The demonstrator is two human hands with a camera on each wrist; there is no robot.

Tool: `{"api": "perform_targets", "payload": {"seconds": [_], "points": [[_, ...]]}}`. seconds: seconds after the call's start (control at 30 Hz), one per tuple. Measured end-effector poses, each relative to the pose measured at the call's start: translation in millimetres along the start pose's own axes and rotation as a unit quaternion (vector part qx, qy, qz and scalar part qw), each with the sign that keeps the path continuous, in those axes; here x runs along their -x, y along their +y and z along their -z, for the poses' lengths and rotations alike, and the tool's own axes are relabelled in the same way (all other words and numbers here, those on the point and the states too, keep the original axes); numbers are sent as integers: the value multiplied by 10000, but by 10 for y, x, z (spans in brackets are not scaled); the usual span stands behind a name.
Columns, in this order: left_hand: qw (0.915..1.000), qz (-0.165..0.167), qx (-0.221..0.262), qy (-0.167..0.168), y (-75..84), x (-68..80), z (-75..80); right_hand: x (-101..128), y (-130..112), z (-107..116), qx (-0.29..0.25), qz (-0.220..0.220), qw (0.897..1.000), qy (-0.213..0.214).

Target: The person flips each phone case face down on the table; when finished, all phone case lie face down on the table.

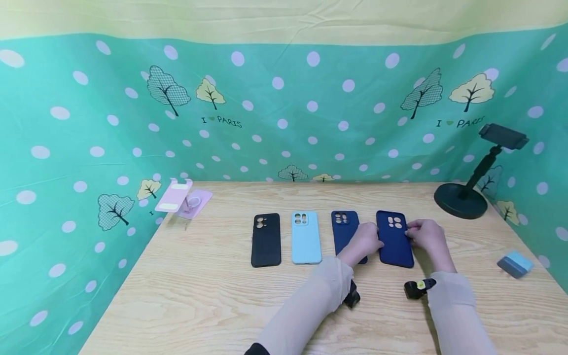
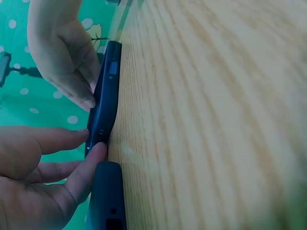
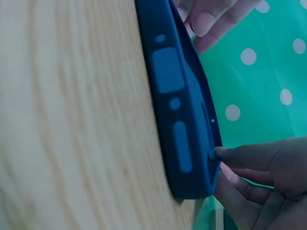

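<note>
A dark blue phone case (image 1: pixel 395 249) lies at the right end of a row, its hollow inner side up. At its left edge, my left hand (image 1: pixel 366 238) pinches the rim between thumb and finger. My right hand (image 1: pixel 429 237) grips the opposite edge, the thumb on the rim in the right wrist view and the fingers partly hidden behind the case wall (image 3: pixel 180 112). Partly covered by my left hand and wrist is a second dark blue phone case (image 1: pixel 340 234). Further left lie a light blue phone case (image 1: pixel 306 244) and a black phone case (image 1: pixel 266 246).
A pink phone stand (image 1: pixel 174 196) stands at the table's back left. The black phone stand (image 1: pixel 461 199) with a round base is at the back right. Near the right edge sits a small blue and grey block (image 1: pixel 515 264). A green dotted curtain (image 1: pixel 284 98) hangs behind the wooden table (image 1: pixel 199 296).
</note>
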State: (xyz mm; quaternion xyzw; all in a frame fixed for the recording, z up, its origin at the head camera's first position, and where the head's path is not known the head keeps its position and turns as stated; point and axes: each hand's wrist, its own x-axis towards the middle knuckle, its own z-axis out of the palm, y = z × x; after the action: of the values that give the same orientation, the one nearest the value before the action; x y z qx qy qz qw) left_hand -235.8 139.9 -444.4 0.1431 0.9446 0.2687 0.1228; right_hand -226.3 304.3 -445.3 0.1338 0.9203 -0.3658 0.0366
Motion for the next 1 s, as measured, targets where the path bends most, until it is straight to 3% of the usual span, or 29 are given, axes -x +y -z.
{"api": "perform_targets", "payload": {"seconds": [0.17,0.4,0.67,1.0], "points": [[9998,-59,210,-21,-12,9,-2,-19,28,-4,-154,-19,9998,-124],[9962,-111,861,46,-35,41,14,-26,35,3,-173,-21,9995,-256],[9933,-332,1027,406,-52,60,89,-48,43,-39,-592,17,9975,-391],[9878,-614,1316,567,40,156,205,-25,-61,-111,-498,283,9967,-570]]}}
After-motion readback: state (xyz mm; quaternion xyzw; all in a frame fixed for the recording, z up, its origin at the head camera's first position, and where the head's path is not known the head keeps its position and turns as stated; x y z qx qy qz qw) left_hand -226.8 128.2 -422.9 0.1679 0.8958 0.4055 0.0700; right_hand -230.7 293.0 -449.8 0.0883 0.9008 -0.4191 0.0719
